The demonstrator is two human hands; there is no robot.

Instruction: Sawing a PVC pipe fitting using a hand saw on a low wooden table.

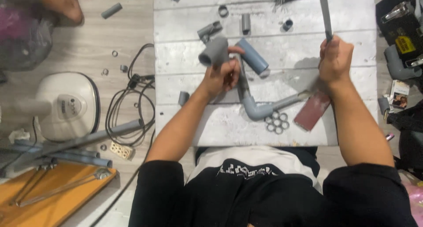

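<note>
My left hand (221, 75) grips a grey plastic pipe assembly over the white plank table (185, 57); a short thick grey fitting (213, 51) sticks up from my fist, and a blue-grey pipe piece (253, 56) juts out to the right. Below the hand the pipe runs down to a grey elbow (256, 110) with a thinner pipe leading right. My right hand (335, 59) is closed around a thin grey rod (325, 13) that rises towards the table's far edge.
A reddish-brown sanding block (312, 111) and several small grey rings (276, 122) lie near the front edge. Loose fittings (245, 23) sit at the back. On the floor to the left are a white appliance (68, 104), black cables (132, 99), long pipes (75, 143) and an orange board (48, 200).
</note>
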